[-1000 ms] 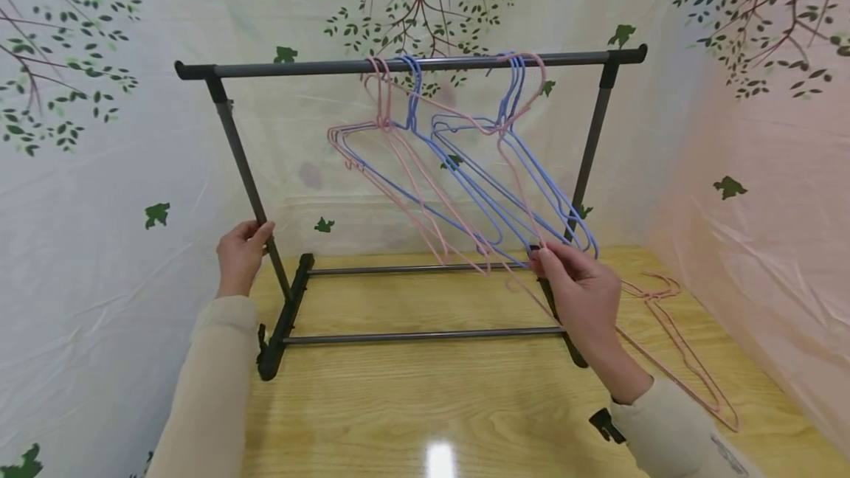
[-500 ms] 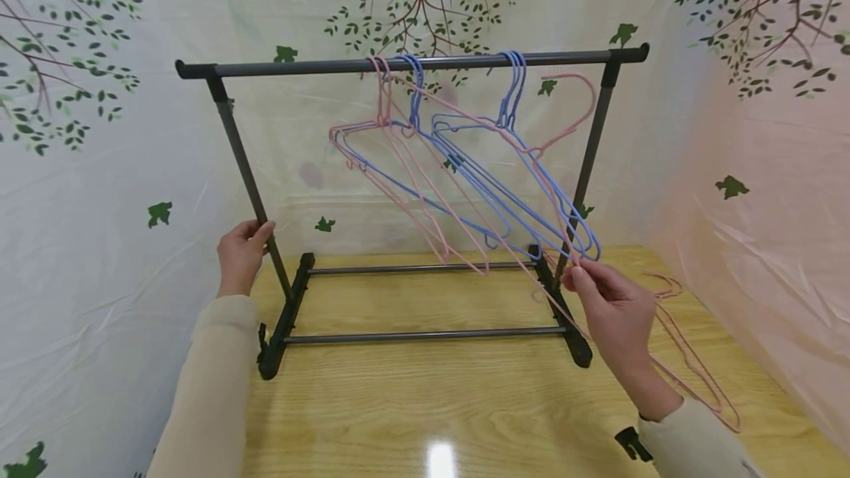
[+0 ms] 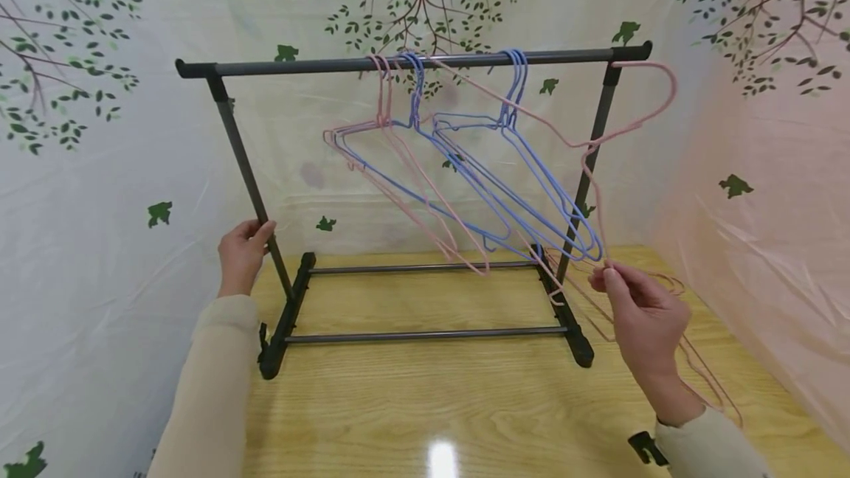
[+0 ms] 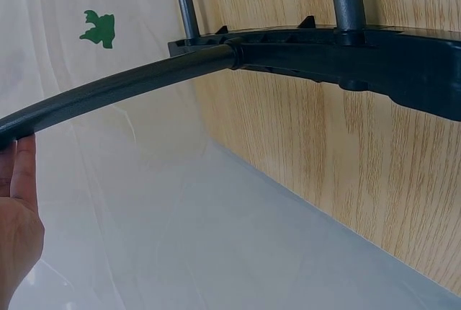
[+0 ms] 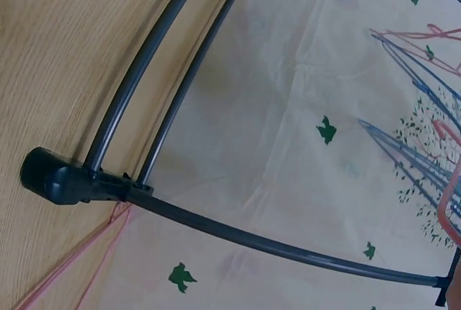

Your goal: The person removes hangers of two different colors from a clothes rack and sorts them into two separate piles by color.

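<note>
from here i see the left hand (image 3: pixel 242 258) gripping the left post (image 3: pixel 236 150); the right hand (image 3: pixel 649 321) pinches a pink hanger (image 3: pixel 591 143) before the right post (image 3: pixel 603 102), perhaps touching the rail (image 3: pixel 299 68).

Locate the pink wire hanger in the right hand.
In the head view, the pink wire hanger is right of centre, pinched by the right hand and overlapping the black tubular rack's right upright.
</note>
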